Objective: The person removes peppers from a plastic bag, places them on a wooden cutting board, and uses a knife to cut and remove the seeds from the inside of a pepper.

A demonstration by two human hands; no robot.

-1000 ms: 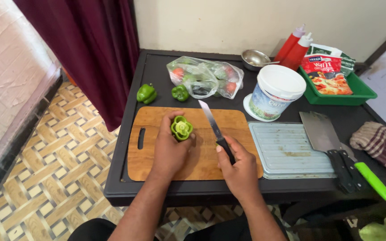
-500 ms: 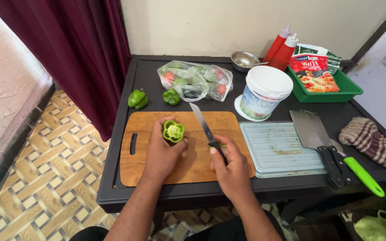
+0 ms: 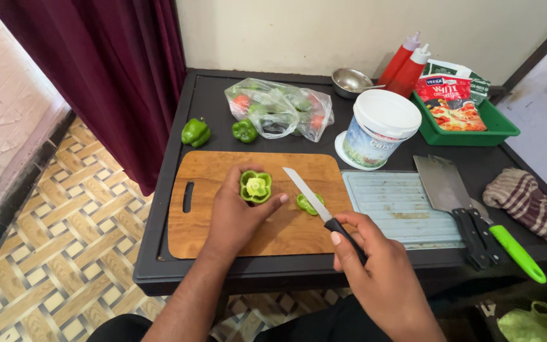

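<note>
My left hand (image 3: 238,212) holds a green bell pepper (image 3: 256,187) with its cut top facing up, over the wooden cutting board (image 3: 210,171). My right hand (image 3: 375,272) grips the black handle of a kitchen knife (image 3: 306,196), the blade pointing away across the board. A small cut-off green pepper piece (image 3: 305,204) lies on the board beside the blade, to the right of my left hand.
Two whole green peppers (image 3: 195,132) (image 3: 244,130) and a plastic bag of vegetables (image 3: 280,109) lie behind the board. A white tub (image 3: 378,130), grey mat (image 3: 400,206), cleaver (image 3: 444,187), green-handled tool (image 3: 517,253), striped cloth (image 3: 530,204), green tray (image 3: 470,120), red bottles (image 3: 406,66).
A small piece of pepper now lies on the board next to the knife blade. My left hand still holds the pepper; the knife has shifted slightly to the right of it.
</note>
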